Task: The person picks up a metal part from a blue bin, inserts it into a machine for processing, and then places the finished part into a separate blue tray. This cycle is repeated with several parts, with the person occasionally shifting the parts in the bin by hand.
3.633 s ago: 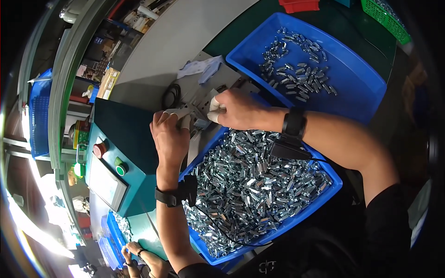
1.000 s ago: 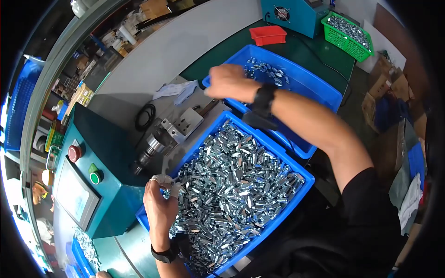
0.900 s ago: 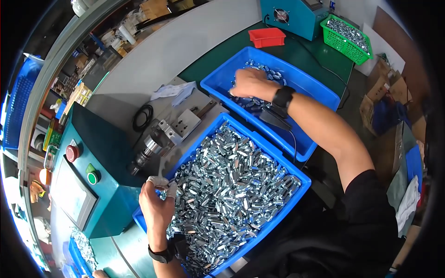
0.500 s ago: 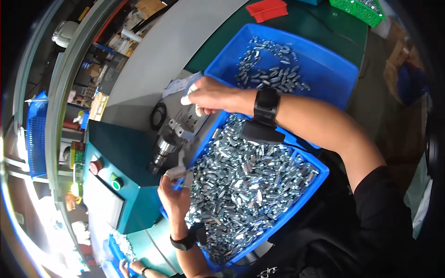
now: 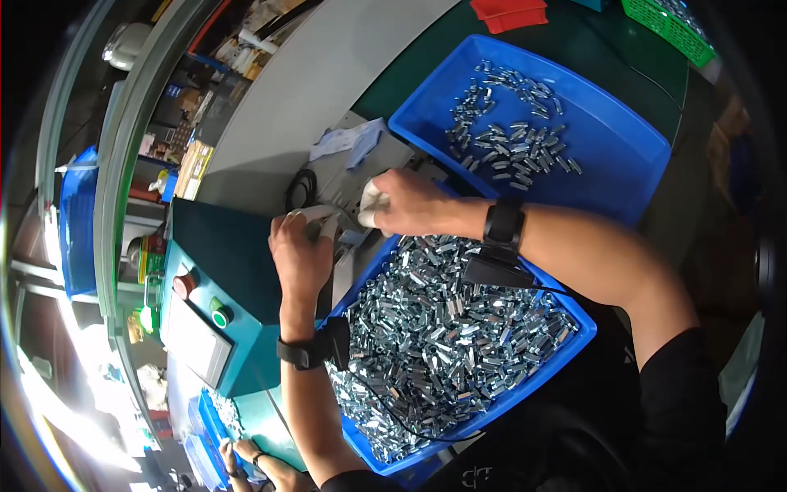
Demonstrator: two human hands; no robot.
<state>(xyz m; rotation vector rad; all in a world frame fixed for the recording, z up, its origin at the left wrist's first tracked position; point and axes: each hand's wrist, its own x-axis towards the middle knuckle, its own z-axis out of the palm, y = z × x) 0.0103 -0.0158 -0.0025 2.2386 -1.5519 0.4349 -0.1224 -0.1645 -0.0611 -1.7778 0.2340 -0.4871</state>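
Note:
My left hand (image 5: 300, 250) reaches over the drill chuck and fixture beside the teal machine box (image 5: 238, 262). White covers sit on its thumb and forefinger, which close toward each other; what lies between them is too small to make out. My right hand (image 5: 406, 203) is just right of it, above the grey metal plate of the fixture. Its covered fingertips are pinched together, and anything inside is hidden. Below both hands, a blue tray (image 5: 584, 326) is heaped with small shiny metal sleeves (image 5: 447, 328). The chuck is covered by my left hand.
A second blue tray (image 5: 611, 131) beyond my right arm holds a looser scatter of metal pieces. Red and green buttons (image 5: 220, 313) are on the machine's face. A black cable coil (image 5: 301, 190) and paper (image 5: 348, 141) lie behind. Another person's hands (image 5: 246, 451) work at lower left.
My left hand has moved up and forward over the fixture, covering the chuck. My right hand has come down toward it, so the two are now close together. The view has shifted slightly.

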